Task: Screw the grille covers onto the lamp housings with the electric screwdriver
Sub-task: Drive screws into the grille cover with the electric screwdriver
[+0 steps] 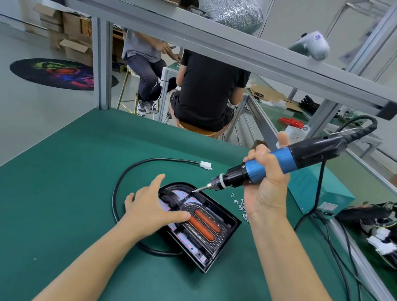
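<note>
Green surface [64, 203]. Lamp housing [223, 238] lies flat near the right edge of the surface, rounded end toward the far edge, grille cover [206, 226] with two orange bars seated in it. Black cable [116, 187] loops round its left side to a white connector [205, 165]. Left hand [150, 208]: fingers straight and spread, resting on the housing's left side, thumb over the grille. Right hand [267, 181]: grip wrapped tight round the blue electric screwdriver [283, 161], bit tip at the housing's rounded far rim. Loose screws [240, 206] scattered just right of the housing, beside a teal power box [321, 190].
</note>
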Motion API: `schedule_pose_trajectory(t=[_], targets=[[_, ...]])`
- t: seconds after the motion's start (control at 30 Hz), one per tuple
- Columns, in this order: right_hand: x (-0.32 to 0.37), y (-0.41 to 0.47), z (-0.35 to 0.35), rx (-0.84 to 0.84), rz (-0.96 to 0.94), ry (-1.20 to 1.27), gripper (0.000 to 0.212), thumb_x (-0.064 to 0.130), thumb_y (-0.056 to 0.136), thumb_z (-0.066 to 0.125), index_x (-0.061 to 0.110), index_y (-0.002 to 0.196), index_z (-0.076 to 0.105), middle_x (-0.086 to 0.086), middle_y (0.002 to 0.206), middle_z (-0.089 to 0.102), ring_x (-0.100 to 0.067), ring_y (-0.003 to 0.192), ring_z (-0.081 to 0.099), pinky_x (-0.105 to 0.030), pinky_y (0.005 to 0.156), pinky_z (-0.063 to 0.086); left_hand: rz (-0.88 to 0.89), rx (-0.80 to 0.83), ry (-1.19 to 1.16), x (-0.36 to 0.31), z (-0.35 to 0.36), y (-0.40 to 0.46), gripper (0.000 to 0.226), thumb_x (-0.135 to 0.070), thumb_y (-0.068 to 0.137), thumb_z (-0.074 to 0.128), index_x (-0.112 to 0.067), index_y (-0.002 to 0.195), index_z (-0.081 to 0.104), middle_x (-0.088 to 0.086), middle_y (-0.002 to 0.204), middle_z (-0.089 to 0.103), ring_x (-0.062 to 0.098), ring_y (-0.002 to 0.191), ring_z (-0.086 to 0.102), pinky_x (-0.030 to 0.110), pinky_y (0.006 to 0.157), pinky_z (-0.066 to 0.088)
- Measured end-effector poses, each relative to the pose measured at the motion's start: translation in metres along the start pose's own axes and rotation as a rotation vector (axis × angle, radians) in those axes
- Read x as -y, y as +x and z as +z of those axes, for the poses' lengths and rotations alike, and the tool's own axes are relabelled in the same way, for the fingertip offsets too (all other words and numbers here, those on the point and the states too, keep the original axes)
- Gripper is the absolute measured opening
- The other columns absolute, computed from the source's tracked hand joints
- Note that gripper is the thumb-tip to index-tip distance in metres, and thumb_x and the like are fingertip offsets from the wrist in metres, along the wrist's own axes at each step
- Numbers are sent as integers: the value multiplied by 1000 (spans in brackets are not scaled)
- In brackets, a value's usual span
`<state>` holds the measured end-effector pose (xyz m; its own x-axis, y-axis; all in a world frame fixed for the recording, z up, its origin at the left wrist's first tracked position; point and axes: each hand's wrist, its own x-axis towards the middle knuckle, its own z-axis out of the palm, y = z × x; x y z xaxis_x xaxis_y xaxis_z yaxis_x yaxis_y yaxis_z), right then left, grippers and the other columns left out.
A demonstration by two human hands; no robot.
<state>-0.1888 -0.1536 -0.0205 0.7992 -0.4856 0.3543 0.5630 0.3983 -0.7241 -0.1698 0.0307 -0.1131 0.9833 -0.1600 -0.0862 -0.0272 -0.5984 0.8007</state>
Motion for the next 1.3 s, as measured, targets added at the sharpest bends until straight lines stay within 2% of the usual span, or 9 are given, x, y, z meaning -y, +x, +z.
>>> schedule_pose_trajectory(t=[0.13, 0.23, 0.33, 0.5, 0.67, 0.8, 1.03, 1.3], targets=[[-4, 2, -1, 9, -5, -41, 58, 0, 70, 59, 26, 121, 50, 7, 67, 52, -13, 65, 51, -25, 70, 47, 48, 52, -133, -5, 2, 2, 113, -47, 60, 85, -34, 149, 16, -2, 148, 32, 23, 138, 28, 38, 113, 24], [-6, 2, 0, 3, -10, -78, 58, 0, 69, 60, 26, 120, 52, 7, 66, 52, -14, 69, 49, -28, 75, 45, 76, 73, -196, -5, 5, 2, 111, -38, 62, 86, -25, 150, 21, -5, 144, 30, 14, 132, 34, 27, 103, 31], [-6, 2, 1, 5, -15, -98, 58, -1, 68, 60, 26, 120, 52, 7, 66, 52, -14, 69, 49, -30, 77, 44, 88, 59, -196, -6, 6, 3, 110, -36, 61, 87, -21, 149, 23, -5, 142, 30, 11, 128, 36, 24, 99, 33], [-8, 3, 3, 21, -18, -116, 56, -1, 70, 60, 28, 117, 54, 7, 66, 52, -15, 69, 48, -30, 75, 43, 108, 47, -193, -10, 6, 2, 110, -34, 61, 88, -19, 149, 23, -5, 141, 30, 9, 122, 38, 27, 101, 35], [-9, 2, 3, 26, -17, -142, 55, 0, 70, 61, 28, 116, 55, 8, 66, 52, -16, 73, 47, -28, 75, 44, 118, 29, -167, -14, 6, -1, 110, -35, 61, 87, -20, 150, 23, -6, 140, 30, 13, 123, 40, 25, 99, 36], [-8, 3, 6, 33, -11, -147, 55, 0, 69, 61, 28, 115, 55, 7, 68, 52, -15, 71, 47, -25, 71, 45, 118, 29, -154, -16, 5, -1, 112, -37, 61, 87, -20, 150, 22, -7, 140, 30, 14, 125, 40, 30, 102, 37], [-6, 2, 9, 45, -21, -154, 53, 0, 70, 61, 26, 115, 54, 6, 68, 52, -15, 70, 47, -31, 80, 42, 119, 26, -128, -18, 6, -1, 114, -41, 57, 87, -23, 150, 22, -8, 140, 30, 17, 127, 38, 33, 105, 35], [-9, 2, 8, 33, -7, -175, 53, 0, 69, 61, 27, 114, 55, 5, 69, 52, -15, 71, 48, -31, 78, 42, 118, 23, -129, -18, 6, -2, 114, -41, 59, 87, -22, 150, 21, -8, 141, 30, 16, 127, 38, 33, 105, 35]])
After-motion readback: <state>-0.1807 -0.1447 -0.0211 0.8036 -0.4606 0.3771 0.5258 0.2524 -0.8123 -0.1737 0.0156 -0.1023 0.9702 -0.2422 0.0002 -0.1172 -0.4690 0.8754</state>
